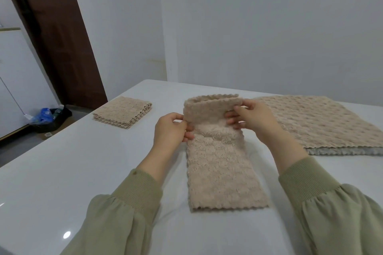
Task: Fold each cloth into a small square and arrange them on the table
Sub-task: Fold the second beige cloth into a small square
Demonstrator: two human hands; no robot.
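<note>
- At the centre of the glossy white table, a long beige fleecy cloth strip lies flat, its far end lifted.
- The left hand and right hand pinch that raised end's side edges.
- A folded beige cloth stack sits far left; unfolded beige cloths lie right.

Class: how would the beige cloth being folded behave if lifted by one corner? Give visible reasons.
Probably floppy: the cloth bends where the left hand and right hand lift its far end. Likely light: fingertip pinches hold it up. Fluffy pile probably resists sliding.
</note>
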